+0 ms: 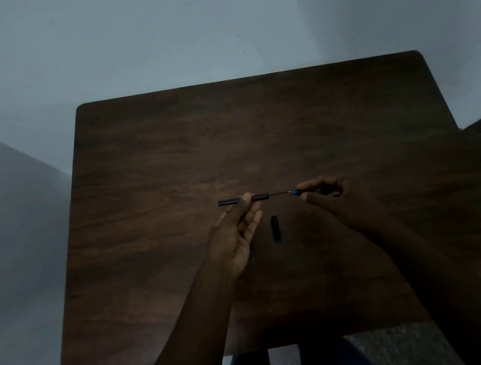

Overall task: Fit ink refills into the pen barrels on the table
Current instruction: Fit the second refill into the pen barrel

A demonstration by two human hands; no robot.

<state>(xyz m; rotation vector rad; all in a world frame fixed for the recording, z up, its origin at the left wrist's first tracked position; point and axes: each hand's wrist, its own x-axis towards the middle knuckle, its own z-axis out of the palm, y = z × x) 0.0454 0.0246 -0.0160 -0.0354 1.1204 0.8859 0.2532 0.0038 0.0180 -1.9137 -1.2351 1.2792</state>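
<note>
While lit this dimly, hard to read fine detail. Going left to right:

Left hand (236, 237) up off the counter (165, 163), thumb and forefinger pinched on the pen barrel (242, 199) near mid-length, other fingers loosely splayed below. Barrel held level, open end facing right; probably kept horizontal so the bore lines up with the incoming part. Mid-barrel pinch leaves the mouth clear.

Ink refill (279, 193) thin, running from the barrel mouth rightward, partly inside by the look of it; how deep, cannot tell. Blue tip piece (295, 193) at its right end.

Below the gap between the hands, short dark cap-like piece (275, 228) lying on the counter, lengthwise away from the body, apart from both hands. Likely parked there, within reach for closing up afterwards.

Right hand (328, 195) closed narrow on the refill's blue end, fingertips only, rest of the fingers curled. End grip suits pushing along the axis without bending the thin tube.

Judgement: mid-insertion. Risk: refill buckling if pushed off-axis.

No other barrels or refills visible on the counter.
</note>
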